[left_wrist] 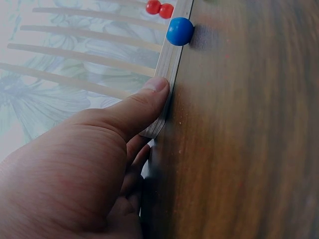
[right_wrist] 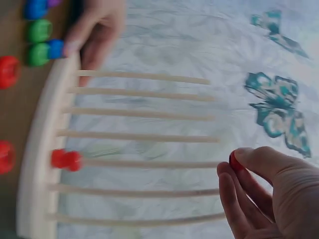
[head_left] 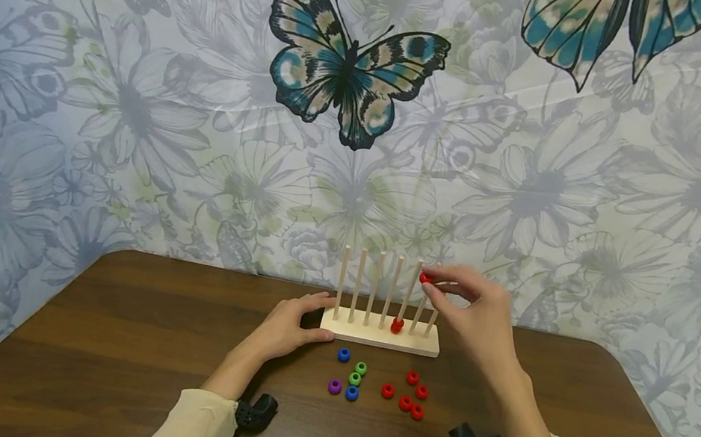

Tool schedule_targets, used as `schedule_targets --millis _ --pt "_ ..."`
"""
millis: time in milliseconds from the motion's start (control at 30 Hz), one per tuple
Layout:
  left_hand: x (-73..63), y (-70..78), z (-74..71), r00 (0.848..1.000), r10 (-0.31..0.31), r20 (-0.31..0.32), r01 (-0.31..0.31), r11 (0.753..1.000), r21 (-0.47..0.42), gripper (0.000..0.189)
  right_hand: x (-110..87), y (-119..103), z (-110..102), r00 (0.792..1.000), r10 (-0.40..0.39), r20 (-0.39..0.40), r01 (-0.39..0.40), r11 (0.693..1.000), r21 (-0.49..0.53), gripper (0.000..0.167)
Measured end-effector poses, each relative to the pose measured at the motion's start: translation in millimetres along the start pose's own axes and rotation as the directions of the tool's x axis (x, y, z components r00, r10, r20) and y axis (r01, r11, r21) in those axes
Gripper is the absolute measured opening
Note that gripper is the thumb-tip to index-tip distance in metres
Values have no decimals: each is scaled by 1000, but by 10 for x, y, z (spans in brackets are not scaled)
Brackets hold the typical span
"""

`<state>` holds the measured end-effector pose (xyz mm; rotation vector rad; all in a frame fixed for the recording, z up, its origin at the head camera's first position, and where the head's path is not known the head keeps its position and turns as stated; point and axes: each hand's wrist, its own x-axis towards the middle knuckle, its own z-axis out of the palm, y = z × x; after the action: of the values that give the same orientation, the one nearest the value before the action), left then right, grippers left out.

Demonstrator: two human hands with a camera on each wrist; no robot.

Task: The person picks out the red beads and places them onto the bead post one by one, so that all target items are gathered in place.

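Note:
A pale wooden peg stand [head_left: 373, 339] with several upright pegs rests on the table. My left hand [head_left: 285, 326] grips its left end, the thumb pressed along the front edge and the fingers behind, as the left wrist view shows. Between thumb and fingertips, my right hand [head_left: 481, 317] pinches a red bead [right_wrist: 235, 160]. That bead is right at the top of the fifth peg from the left. Low on this same peg sit two red beads [head_left: 397, 325], stacked at the base. The other pegs carry no beads.
In front of the stand lie loose red beads [head_left: 413, 377] on the right. To their left are blue beads [head_left: 344, 354], green beads [head_left: 360, 368] and a purple bead [head_left: 335, 387]. A butterfly-patterned cloth [head_left: 340, 194] hangs behind the brown wooden table [head_left: 135, 337].

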<state>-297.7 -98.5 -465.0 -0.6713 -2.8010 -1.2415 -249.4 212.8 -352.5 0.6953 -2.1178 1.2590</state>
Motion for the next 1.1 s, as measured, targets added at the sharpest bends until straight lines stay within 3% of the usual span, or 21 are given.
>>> schedule_targets --millis 167,267,433,700,1100 --pt "6 11 0 1000 -4 7 4 1000 -2 61 179 -79 24 990 -37 -133 36 999 -16 24" --pt "11 11 6 1000 -4 9 4 1000 -5 61 233 -92 40 986 -32 -164 19 997 -81 22" --pt "24 5 11 1000 -1 6 1 1000 -1 60 256 -34 74 993 -14 -117 -11 977 -213 21" --pt "31 -4 -2 1000 5 -3 -5 1000 1 59 256 36 116 1000 -1 -27 -6 968 -250 20" --pt "2 -1 -17 1000 -3 6 3 1000 -12 60 196 51 83 997 44 -56 -57 965 -257 23"
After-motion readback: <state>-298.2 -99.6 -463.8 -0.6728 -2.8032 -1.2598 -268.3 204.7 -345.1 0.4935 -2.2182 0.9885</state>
